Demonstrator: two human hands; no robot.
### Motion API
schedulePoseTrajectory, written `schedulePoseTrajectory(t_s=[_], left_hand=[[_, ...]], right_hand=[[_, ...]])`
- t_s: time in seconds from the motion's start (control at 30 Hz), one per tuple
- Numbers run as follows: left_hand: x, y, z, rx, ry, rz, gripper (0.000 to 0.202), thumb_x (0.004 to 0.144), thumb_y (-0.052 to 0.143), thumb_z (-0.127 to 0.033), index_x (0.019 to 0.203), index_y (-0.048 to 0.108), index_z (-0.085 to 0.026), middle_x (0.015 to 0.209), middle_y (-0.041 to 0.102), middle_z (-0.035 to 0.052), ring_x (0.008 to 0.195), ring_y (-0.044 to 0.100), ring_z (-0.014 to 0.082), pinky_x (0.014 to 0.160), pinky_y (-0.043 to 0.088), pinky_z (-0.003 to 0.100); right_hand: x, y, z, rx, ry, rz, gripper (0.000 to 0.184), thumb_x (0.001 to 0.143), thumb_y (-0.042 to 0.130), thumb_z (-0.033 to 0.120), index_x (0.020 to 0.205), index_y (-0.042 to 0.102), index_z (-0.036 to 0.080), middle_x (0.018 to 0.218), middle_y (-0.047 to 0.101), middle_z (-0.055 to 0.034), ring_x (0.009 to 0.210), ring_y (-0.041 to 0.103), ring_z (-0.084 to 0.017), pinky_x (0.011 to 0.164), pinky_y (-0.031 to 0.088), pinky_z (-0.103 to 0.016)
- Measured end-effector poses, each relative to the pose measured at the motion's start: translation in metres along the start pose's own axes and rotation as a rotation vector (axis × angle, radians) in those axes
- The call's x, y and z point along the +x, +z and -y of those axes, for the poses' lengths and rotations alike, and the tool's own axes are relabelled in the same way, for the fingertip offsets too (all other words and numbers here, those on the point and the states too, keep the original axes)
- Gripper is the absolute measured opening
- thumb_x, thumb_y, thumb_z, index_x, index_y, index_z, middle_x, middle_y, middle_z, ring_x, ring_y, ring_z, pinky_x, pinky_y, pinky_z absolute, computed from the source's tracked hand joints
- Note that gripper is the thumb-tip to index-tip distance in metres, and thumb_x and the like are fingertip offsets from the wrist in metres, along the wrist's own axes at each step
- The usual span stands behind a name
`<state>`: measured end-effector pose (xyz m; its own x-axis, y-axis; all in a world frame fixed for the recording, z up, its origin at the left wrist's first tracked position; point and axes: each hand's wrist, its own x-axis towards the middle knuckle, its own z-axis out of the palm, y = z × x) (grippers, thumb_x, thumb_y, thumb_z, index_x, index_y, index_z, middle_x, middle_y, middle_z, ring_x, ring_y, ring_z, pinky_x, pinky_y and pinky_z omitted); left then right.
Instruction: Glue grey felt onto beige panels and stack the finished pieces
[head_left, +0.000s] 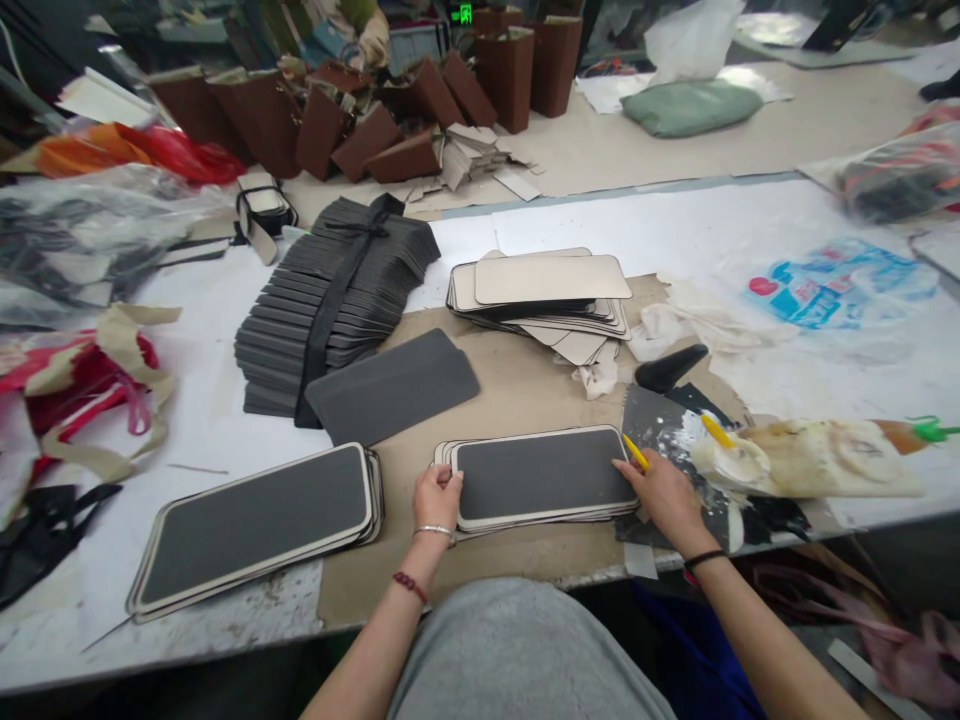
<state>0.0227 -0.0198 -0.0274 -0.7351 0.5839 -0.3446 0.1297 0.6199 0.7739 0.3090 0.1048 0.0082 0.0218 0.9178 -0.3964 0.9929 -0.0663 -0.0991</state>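
In front of me lies a stack of cream-edged panels with a dark grey panel on top. My left hand pinches the left edge of this top panel, fingers closed. At its right end my right hand touches the edge with its fingertips while holding a yellow stick-like tool, whose lower part is hidden by the hand. A second stack of grey-faced panels sits to the left. Behind are loose dark grey sheets and a pile of cream panels.
A strapped bundle of dark strips stands behind on the left. On the right, a glue-smeared board lies beside a whitish bottle with a green tip. Brown bag bodies line the far table, with another person's hand behind them.
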Motion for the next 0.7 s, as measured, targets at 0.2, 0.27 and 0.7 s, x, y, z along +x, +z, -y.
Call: schedulePoseTrajectory(t_s=[0.2,0.27,0.7], left_hand=[[0.003,-0.013,0.002,-0.128,-0.069,0.054,0.024,0.060,0.059,-0.026,0.081,0.061,-0.013,0.063,0.060,0.0017,0.061,0.057,0.0155,0.064,0.046,0.029],[0.005,-0.020,0.005,-0.154,-0.096,0.070,0.024,0.060,0.059,-0.027,0.080,0.060,-0.013,0.060,0.060,0.0015,0.058,0.057,0.0156,0.061,0.046,0.029],[0.021,-0.033,0.025,-0.124,-0.124,0.105,0.023,0.050,0.064,-0.036,0.052,0.051,-0.017,0.047,0.052,-0.0040,0.049,0.048,0.0116,0.054,0.038,0.025]], right_hand=[[0.000,0.004,0.004,0.195,-0.010,-0.024,0.035,0.073,0.046,0.052,0.079,0.054,0.018,0.066,0.060,-0.0040,0.063,0.057,-0.019,0.057,0.037,-0.026],[0.000,0.007,0.005,0.257,-0.037,-0.013,0.035,0.071,0.047,0.052,0.075,0.055,0.018,0.062,0.059,-0.0031,0.059,0.056,-0.019,0.056,0.037,-0.026],[0.000,0.017,0.016,0.269,-0.122,0.105,0.034,0.069,0.046,0.052,0.061,0.051,0.020,0.055,0.055,-0.0016,0.057,0.052,-0.017,0.052,0.035,-0.024]])
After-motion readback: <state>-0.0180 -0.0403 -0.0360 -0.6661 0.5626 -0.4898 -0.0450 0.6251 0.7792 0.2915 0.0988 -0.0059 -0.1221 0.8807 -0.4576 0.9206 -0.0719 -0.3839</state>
